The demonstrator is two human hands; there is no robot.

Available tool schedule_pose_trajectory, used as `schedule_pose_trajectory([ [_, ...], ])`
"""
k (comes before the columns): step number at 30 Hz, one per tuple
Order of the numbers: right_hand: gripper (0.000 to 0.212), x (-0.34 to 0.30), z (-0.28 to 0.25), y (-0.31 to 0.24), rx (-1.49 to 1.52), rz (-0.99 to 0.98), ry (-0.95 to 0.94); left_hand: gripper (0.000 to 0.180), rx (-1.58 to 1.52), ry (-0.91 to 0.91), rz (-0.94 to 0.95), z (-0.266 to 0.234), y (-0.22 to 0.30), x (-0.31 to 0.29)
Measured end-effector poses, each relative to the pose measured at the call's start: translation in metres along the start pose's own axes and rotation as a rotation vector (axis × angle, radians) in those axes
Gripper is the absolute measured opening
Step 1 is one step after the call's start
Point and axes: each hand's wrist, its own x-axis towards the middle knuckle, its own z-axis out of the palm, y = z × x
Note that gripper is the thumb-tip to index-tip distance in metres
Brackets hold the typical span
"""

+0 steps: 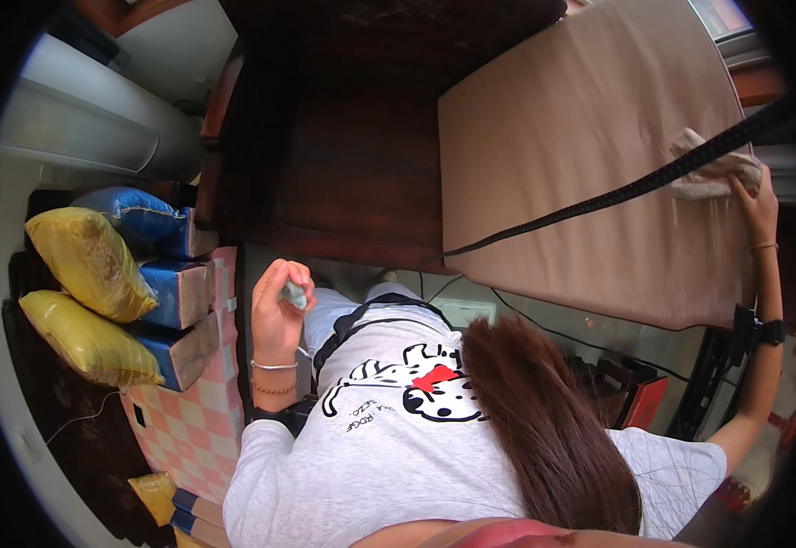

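My right hand (753,196) reaches out at the far right, fingers closed on a pale, crumpled cloth (695,187). The cloth lies against the surface of a large tan cushion (581,164), near its right edge. Faint streaks and creases run down the cushion. In front of my body on the left, my left hand (277,301) is raised with its fingers curled around a small pale grey-green object (295,295). Most of that object is hidden by the fingers, and its kind does not show.
A dark wooden seat (343,173) stands beside the cushion. A black braided cord (599,196) crosses in front of it. Yellow bags (92,260) and blue boxes (179,292) sit at left by a pink checked cloth (192,416). Thin cables (590,345) run below the cushion.
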Motion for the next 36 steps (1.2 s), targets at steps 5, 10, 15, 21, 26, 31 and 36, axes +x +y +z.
schedule_pose_trajectory([
  [5,0.037,0.020,-0.008,-0.019,0.206,-0.055,-0.029,0.022,0.068,-0.057,-0.007,0.013,0.010,0.004],
  [10,0.030,0.048,0.008,-0.075,0.673,-0.200,-0.182,0.024,0.083,-0.037,0.033,0.017,0.014,0.003],
  [15,0.031,0.015,-0.040,-0.139,0.681,-0.117,-0.138,0.024,0.064,-0.180,0.005,-0.002,0.029,0.019],
  [21,0.037,0.007,-0.090,-0.233,0.689,-0.207,-0.037,0.024,0.058,-0.192,0.058,-0.030,0.060,0.022],
  [26,0.033,0.039,-0.123,-0.291,0.528,-0.278,-0.150,0.024,0.033,-0.175,0.088,-0.080,0.081,0.022],
  [31,0.031,0.043,-0.122,-0.332,0.466,-0.188,-0.091,0.022,0.032,-0.156,0.081,-0.117,0.098,0.022],
  [36,0.029,0.022,-0.058,-0.290,0.864,0.016,0.030,0.022,-0.022,-0.136,0.111,-0.138,0.113,0.024],
])
